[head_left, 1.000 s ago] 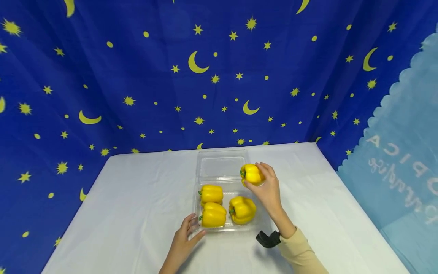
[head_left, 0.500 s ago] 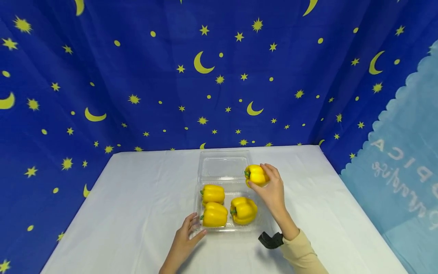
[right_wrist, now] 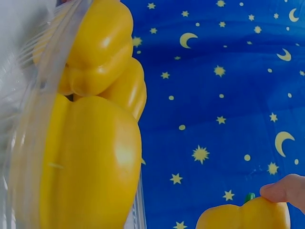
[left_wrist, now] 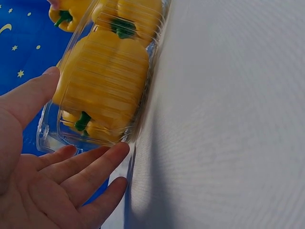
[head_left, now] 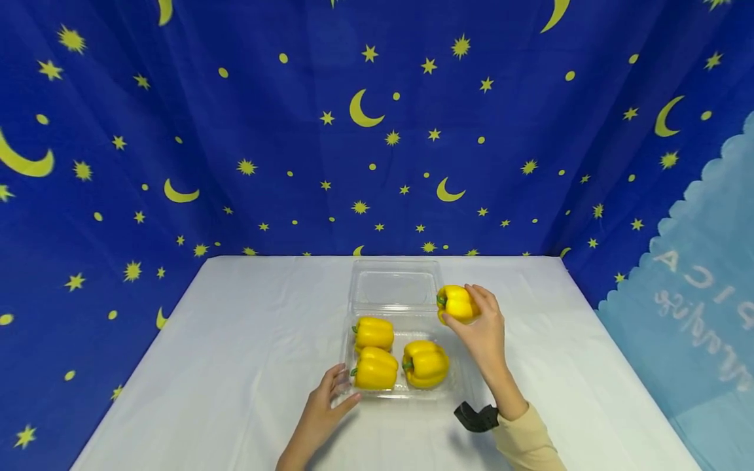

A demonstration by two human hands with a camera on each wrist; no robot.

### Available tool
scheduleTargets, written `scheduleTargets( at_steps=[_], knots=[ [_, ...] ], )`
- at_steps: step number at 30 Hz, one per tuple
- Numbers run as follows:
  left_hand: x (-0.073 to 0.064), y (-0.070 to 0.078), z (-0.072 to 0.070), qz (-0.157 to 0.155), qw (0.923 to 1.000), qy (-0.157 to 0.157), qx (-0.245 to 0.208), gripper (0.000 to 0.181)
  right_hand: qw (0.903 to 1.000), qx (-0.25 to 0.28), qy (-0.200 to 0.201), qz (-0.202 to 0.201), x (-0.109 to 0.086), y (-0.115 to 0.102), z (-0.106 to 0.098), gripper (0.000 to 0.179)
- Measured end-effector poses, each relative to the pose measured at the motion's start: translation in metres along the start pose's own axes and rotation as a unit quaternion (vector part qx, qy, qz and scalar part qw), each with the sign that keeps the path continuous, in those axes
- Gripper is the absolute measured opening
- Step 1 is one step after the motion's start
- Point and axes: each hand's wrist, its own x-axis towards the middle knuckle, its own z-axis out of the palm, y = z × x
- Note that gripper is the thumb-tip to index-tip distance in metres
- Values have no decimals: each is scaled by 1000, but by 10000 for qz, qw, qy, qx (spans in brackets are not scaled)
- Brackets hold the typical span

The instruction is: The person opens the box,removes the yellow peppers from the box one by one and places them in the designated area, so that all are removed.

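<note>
A clear plastic clamshell box [head_left: 406, 394] lies with its lid [head_left: 396, 288] folded back. In its base sit three yellow bell peppers: one at back left [head_left: 374, 333], one at front left [head_left: 376, 368] and one at right [head_left: 425, 364]. My right hand [head_left: 484, 330] grips another yellow bell pepper [head_left: 457, 305] between thumb and fingers, by the box's back right corner. Its green stem points left. My left hand [head_left: 323, 409] is at the front left corner, fingers extended. In the left wrist view, the thumb [left_wrist: 40, 93] and fingertips touch the box wall.
A white cloth [head_left: 265, 340] covers the table. Behind and at left hangs a blue curtain [head_left: 306, 157] with yellow moons and stars. A light blue lettered cloth [head_left: 695, 340] hangs at right. A black strap [head_left: 476, 417] sits at the right wrist.
The right hand and its bell pepper have shifted slightly right relative to the box. My left hand stays at the corner. The whole head view has turned a little left.
</note>
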Motion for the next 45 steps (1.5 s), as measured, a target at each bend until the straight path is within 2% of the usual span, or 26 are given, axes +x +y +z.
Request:
scheduleTargets(
  at_steps=[5, 13, 25, 45],
  knots=[
    [0, 0, 1, -49, 10000, -59, -37, 63, 10000, -82, 16, 39, 0, 3, -5, 66],
    [3, -1, 3, -72, 9996, -269, -15, 66, 9995, -35, 316, 1, 2, 8, -15, 63],
    [3, -1, 1, -123, 9996, -213, 140, 66, 9992, -36, 379, 76, 4, 10, -18, 62],
    [0, 0, -3, -244, 9995, -208, 69, 68, 9986, -26, 517, 125, 5, 18, -21, 61]
  ],
)
